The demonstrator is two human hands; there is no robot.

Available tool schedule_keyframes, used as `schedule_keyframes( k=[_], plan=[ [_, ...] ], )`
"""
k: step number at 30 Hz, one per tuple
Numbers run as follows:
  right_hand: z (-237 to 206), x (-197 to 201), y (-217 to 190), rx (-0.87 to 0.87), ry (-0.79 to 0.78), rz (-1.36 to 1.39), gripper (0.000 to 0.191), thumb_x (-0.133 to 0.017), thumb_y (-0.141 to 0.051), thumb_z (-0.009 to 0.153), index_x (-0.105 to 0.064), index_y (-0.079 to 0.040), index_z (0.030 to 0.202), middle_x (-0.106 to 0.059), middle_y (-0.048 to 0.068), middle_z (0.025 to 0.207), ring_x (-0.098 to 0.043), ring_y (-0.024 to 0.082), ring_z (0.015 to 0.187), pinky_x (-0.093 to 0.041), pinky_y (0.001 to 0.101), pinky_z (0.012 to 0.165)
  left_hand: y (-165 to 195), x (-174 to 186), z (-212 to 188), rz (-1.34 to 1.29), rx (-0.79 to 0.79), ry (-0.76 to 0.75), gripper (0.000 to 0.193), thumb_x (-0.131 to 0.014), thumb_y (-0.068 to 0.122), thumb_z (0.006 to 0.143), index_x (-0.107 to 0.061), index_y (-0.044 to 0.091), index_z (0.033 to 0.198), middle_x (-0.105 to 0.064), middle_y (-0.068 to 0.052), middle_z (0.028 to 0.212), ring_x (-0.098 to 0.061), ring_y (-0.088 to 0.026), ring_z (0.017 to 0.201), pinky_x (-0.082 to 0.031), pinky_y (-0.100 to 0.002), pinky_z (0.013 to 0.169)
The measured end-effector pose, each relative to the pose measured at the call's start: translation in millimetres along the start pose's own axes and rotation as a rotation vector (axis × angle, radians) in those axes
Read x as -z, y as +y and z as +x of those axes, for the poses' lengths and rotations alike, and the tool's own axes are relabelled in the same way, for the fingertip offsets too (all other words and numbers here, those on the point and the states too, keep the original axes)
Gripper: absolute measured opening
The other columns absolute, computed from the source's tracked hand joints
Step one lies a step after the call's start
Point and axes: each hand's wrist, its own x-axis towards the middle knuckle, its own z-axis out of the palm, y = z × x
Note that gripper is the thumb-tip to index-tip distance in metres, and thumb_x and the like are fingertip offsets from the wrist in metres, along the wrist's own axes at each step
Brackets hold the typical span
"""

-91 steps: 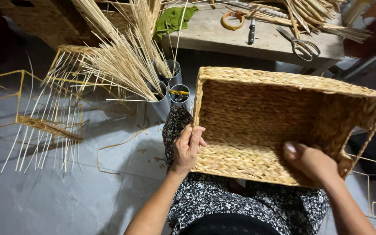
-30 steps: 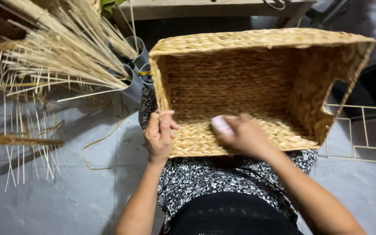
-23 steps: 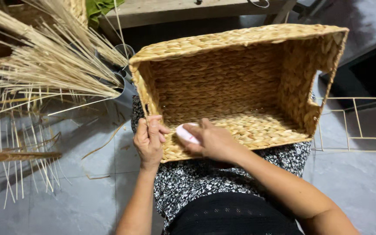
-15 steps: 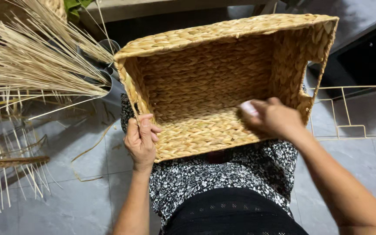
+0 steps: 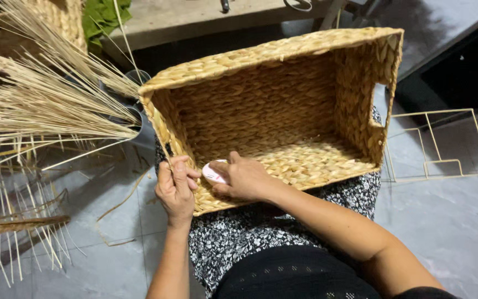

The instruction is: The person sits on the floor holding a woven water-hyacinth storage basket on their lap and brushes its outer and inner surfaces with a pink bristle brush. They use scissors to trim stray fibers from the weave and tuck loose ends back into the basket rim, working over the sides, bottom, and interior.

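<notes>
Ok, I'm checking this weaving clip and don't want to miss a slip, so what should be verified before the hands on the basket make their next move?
1. Woven basket rests on the lap, tipped on its side with its opening toward the camera: ok.
2. Left hand grips the basket's near left corner edge: ok.
3. Right hand holds the small white and pink object against the weave: ok.
4. What that object is: cannot tell.
5. Loose straw bundle stays apart from both hands: ok.
6. Wire frame on the floor, not touching the hands: ok.
</notes>
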Motion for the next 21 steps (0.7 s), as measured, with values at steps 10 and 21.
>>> schedule_keyframes(
  k=[10, 21],
  plan=[
    [-74.5, 78.0, 143.6, -0.503, 0.090, -0.236, 0.060, -0.042, -0.067, 0.103, -0.066, -0.025, 0.138, -0.075, 0.019, 0.124, -0.073, 0.037, 0.107, -0.058, 0.0486, 0.093, 9.4, -3.7, -1.2, 0.026, -0.042, -0.010, 0.025, -0.049, 0.022, 0.113, -0.063, 0.002, 0.110, -0.068, -0.004, 0.075, -0.054, -0.003, 0.057, -0.045, -0.020, 0.054],
    [-42.2, 28.0, -1.0, -0.105, -0.065, -0.013, 0.071, -0.064, -0.060, 0.087, -0.051, -0.022, 0.146, -0.055, 0.023, 0.124, -0.065, 0.036, 0.103, -0.057, 0.0470, 0.083, 14.3, 0.1, -3.6, -0.093, 0.002, -0.016, 0.025, -0.050, 0.025, 0.115, -0.058, 0.001, 0.115, -0.066, -0.006, 0.078, -0.052, -0.004, 0.059, -0.041, -0.019, 0.056]
  ],
)
